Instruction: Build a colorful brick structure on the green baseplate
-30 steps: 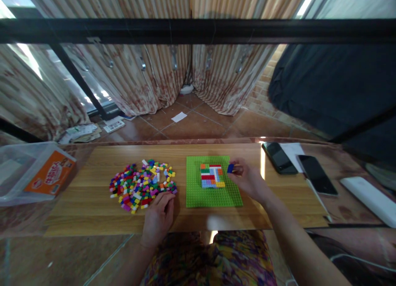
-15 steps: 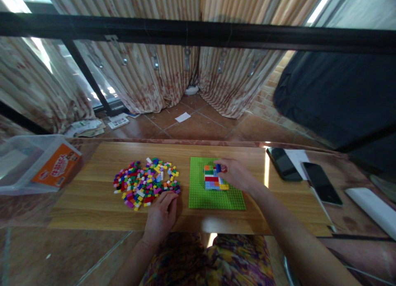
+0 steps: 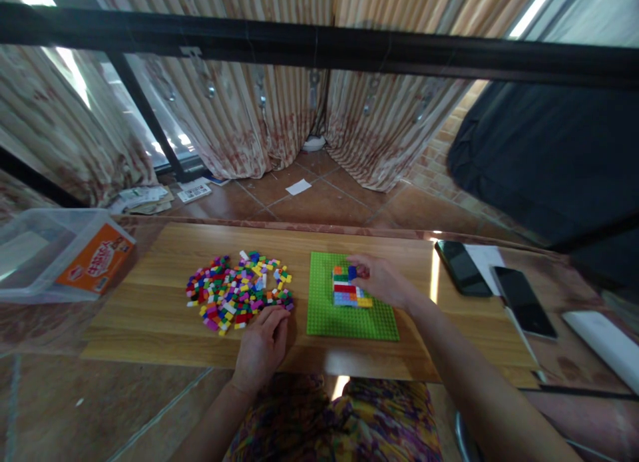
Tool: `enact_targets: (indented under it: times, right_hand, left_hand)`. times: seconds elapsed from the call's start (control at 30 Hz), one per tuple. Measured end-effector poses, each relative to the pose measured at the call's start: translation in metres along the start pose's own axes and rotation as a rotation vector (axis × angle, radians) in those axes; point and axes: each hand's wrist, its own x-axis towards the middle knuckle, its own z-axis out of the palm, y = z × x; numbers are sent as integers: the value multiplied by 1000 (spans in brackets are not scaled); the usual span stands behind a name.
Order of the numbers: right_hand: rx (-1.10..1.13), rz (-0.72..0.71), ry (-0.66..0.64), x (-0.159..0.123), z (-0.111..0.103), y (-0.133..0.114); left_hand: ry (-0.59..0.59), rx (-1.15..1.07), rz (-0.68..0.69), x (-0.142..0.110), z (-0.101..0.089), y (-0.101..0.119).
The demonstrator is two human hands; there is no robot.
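A green baseplate (image 3: pixel 349 319) lies on the wooden board (image 3: pixel 150 295), with a small patch of coloured bricks (image 3: pixel 349 292) built on its upper middle. My right hand (image 3: pixel 382 280) rests over the top right of that patch, fingertips pinching a small blue brick (image 3: pixel 352 272) pressed against the patch's top edge. My left hand (image 3: pixel 259 345) lies flat on the board, fingers together, just below the lower right of a heap of loose coloured bricks (image 3: pixel 237 289). It holds nothing that I can see.
A clear plastic box with an orange label (image 3: pixel 64 255) sits at the far left. Two dark phones (image 3: pixel 462 267) (image 3: pixel 524 294) and a white flat object (image 3: pixel 606 339) lie to the right. Curtains and a black bar stand beyond the table.
My right hand carried the blue brick leftwards from beside the baseplate onto the top of the built patch. The left hand has stayed by the heap. The view shifted slightly.
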Motion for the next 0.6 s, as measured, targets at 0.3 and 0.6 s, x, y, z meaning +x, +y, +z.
enact_targets:
  times: [0.3, 0.6]
  right_hand:
    - [-38, 22, -22, -3, -2, -4]
    - [-5, 39, -88, 0, -6, -4]
  left_hand:
    - [-14, 7, -1, -2, 1, -2]
    - [-17, -8, -1, -3, 2, -2]
